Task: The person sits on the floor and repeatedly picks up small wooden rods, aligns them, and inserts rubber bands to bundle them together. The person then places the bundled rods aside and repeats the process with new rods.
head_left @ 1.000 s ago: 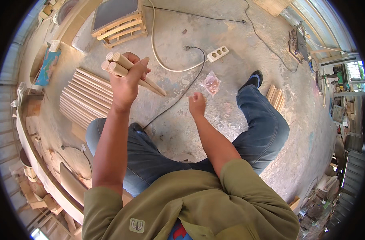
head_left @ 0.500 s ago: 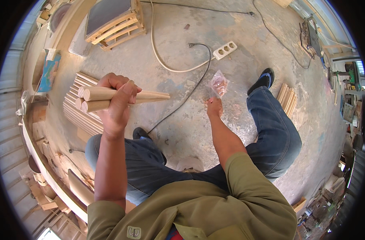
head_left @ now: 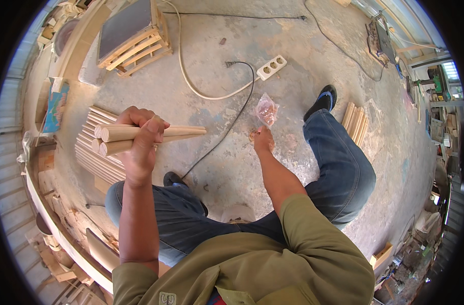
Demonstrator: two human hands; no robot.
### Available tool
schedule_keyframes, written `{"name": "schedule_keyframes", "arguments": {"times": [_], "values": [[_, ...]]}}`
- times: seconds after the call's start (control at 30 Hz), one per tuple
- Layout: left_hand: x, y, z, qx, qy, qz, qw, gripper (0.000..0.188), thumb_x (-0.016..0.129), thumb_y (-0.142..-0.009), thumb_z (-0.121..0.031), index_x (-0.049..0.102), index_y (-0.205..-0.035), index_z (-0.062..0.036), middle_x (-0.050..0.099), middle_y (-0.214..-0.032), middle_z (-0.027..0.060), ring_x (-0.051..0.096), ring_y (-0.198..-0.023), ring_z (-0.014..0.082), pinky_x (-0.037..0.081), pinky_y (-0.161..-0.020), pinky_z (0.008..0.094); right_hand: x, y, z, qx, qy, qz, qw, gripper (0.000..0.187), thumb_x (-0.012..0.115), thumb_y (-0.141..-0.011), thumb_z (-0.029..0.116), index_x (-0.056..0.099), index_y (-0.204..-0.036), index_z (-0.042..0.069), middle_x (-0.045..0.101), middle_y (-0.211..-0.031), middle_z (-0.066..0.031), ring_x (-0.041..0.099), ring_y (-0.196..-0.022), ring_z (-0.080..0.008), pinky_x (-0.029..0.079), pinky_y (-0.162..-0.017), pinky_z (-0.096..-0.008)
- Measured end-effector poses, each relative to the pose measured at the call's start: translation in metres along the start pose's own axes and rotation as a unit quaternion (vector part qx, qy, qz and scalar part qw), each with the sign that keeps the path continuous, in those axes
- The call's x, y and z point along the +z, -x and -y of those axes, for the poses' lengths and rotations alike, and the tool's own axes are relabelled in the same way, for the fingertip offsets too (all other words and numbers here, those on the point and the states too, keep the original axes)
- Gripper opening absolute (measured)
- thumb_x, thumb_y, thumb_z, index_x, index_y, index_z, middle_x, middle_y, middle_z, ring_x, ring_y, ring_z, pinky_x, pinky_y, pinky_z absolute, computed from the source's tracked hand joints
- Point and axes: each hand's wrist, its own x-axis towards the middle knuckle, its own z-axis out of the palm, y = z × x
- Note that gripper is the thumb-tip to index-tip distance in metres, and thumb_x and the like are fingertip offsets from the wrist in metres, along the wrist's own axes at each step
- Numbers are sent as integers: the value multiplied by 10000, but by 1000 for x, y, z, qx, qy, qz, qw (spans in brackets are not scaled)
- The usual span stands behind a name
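My left hand (head_left: 139,134) is closed round a bundle of several tapered wooden rods (head_left: 117,146), raised above the floor. Their thick round ends point left and the thin tips point right. My right hand (head_left: 264,140) reaches down to the floor with its fingers closed together. Just beyond the fingertips lies a clear plastic bag (head_left: 266,111) with small reddish-brown contents. A small brownish bit shows beside the fingers, too small to name. Whatever the right hand pinches is hidden.
More wooden rods (head_left: 92,152) lie in a row at left, and another pile (head_left: 355,123) lies beyond my right leg. A white power strip (head_left: 271,67) with its cord, a black plug cable (head_left: 242,107) and a slatted wooden stand (head_left: 140,48) are on the floor ahead.
The whole view has shifted slightly, so the floor things appear further left. My left hand still grips the rods, and my right hand stays low beside the bag.
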Motion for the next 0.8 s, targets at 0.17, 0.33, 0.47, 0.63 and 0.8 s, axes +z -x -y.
{"name": "schedule_keyframes", "arguments": {"times": [0.17,0.33,0.47,0.63,0.8], "values": [[3,-1,-1,3,-38,5,999,163,640,-960,-86,514,-857,-84,534,-683,25,516,-636,122,553,-765,373,4,-7,-6,-31,23,-36,999,207,745,-955,306,709,-1082,146,705,-1127,-135,695,-1091,-338,556,-924,-465],[-3,-2,1,-5,-21,-3,1000,156,683,-937,-35,558,-846,-54,573,-734,44,555,-667,117,594,-789,373,4,-10,-17,-34,-30,-62,997,148,727,-940,282,738,-988,142,736,-1038,-123,718,-1022,-341,574,-881,-475],[-3,0,1,-15,-32,-6,999,155,683,-936,-37,561,-842,-52,571,-718,39,552,-662,112,592,-788,368,-2,-9,-7,25,-33,-78,996,150,757,-894,274,750,-965,142,774,-1025,-110,744,-991,-332,580,-879,-460],[3,-4,0,-17,-12,-13,1000,166,693,-940,-79,579,-820,-60,566,-685,26,552,-642,112,585,-788,340,-25,11,32,71,-145,-108,981,190,757,-854,222,730,-1012,122,776,-922,-102,758,-886,-313,586,-824,-442],[5,-4,-6,-26,-87,-34,995,155,678,-927,-115,596,-816,-44,549,-675,32,548,-627,130,562,-734,344,-71,20,102,-103,-440,-85,888,145,711,-858,104,672,-981,39,722,-857,-67,691,-774,-196,558,-742,-340]]}}
